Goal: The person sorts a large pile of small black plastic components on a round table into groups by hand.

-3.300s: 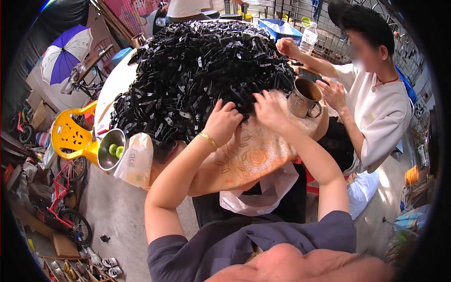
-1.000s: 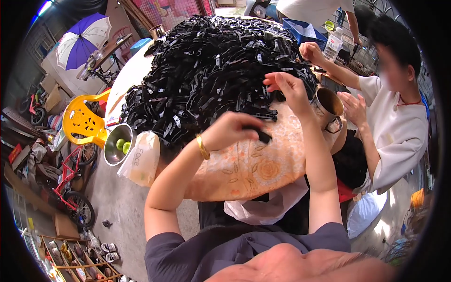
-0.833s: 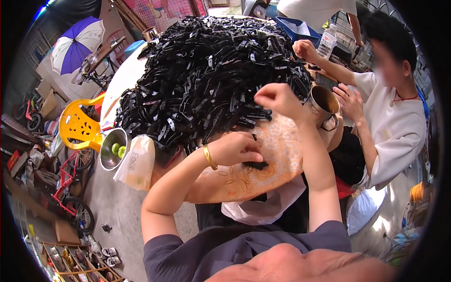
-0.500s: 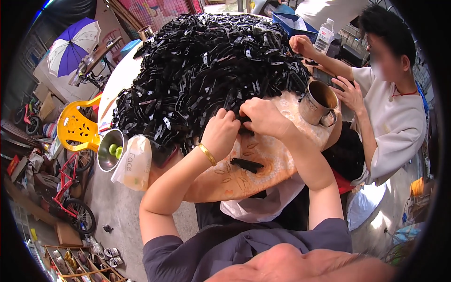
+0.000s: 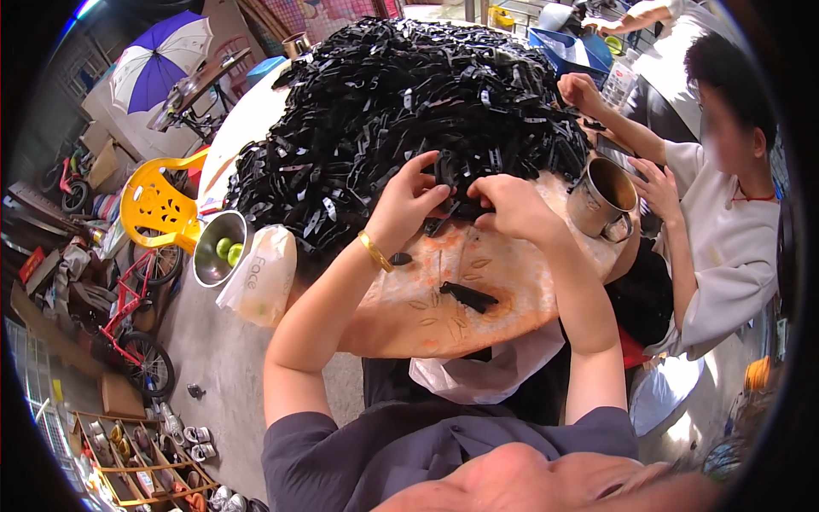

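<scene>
A large heap of slim black plastic pieces (image 5: 409,94), some with shiny metal-like parts, covers most of the round table. My left hand (image 5: 414,198), with a gold bracelet at the wrist, pinches one dark elongated piece (image 5: 444,171) between thumb and fingers at the heap's near edge. Close beside it, my right hand (image 5: 516,209) has its fingers curled in; what they grip, if anything, is hidden. A single black piece (image 5: 468,296) lies apart on the orange patterned tabletop (image 5: 418,320) in front of me. A small dark oval bit (image 5: 400,258) rests near my left wrist.
A metal mug (image 5: 597,200) stands right of my right hand. Left are a steel bowl (image 5: 209,256) with green fruits and a whitish bag (image 5: 263,277). A co-worker (image 5: 725,230) sits at the right, hands by the heap, near a blue basket (image 5: 567,55). A yellow chair (image 5: 158,205) stands left.
My hands have drawn slightly apart, and the left now raises a dark piece upright. The view has shifted, bringing another person's arm in at the top right.
</scene>
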The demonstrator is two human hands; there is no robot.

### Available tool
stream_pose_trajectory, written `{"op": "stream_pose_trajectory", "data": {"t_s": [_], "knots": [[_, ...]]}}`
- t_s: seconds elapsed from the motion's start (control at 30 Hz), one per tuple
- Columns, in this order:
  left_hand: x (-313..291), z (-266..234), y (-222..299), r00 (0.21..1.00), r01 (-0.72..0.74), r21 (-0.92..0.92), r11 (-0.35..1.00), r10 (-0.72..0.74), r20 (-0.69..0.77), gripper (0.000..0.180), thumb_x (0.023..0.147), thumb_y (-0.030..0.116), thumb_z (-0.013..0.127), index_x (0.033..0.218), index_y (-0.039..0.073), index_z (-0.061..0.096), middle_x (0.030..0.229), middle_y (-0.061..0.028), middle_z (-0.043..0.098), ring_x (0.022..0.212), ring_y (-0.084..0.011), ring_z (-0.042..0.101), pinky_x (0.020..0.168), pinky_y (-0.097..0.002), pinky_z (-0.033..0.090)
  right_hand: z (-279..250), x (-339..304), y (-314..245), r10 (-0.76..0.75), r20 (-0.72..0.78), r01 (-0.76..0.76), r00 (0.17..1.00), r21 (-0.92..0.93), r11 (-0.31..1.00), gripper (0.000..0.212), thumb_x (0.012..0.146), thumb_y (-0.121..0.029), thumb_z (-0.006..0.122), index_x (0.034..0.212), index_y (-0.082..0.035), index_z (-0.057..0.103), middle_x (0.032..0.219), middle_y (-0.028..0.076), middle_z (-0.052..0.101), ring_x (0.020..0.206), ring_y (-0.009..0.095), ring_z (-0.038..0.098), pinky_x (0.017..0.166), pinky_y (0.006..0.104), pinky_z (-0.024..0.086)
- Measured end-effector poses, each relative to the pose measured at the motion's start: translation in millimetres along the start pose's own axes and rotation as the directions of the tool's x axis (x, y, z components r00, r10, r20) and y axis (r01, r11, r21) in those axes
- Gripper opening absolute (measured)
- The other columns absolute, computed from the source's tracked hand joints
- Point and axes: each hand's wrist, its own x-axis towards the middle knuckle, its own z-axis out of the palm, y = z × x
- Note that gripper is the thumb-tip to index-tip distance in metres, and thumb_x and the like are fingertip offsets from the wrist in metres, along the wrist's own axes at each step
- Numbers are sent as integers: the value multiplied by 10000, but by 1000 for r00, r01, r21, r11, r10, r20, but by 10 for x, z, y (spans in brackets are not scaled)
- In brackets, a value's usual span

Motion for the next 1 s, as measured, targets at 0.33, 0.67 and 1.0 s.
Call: {"op": "stream_pose_trajectory", "data": {"t_s": [0.33,0.67,1.0], "knots": [[8,-24,10,999,-21,46,999,23,-38,300,818,20,619,1086,-21,491,923,-72,576,857,-152,617,777,-270,528,76,-1,106,-151,-110,150,982,-22,989,218,669,-101,700,866,-42,626,859,108,627,852,285,603,759,362,482],[37,19,-123,994,-41,33,999,44,-97,235,779,-21,586,1011,-59,584,827,-85,649,742,-111,642,655,-220,523,59,70,-32,-396,-477,485,785,75,871,234,702,-23,671,935,-22,646,882,102,613,839,266,572,753,338,474],[24,27,-70,998,54,111,992,-57,26,350,862,79,610,1170,-69,532,1017,-102,626,877,-122,609,796,-236,516,133,79,-58,-465,-503,475,729,-118,872,250,684,-22,657,934,-26,647,882,83,604,817,268,550,722,344,483]]}}
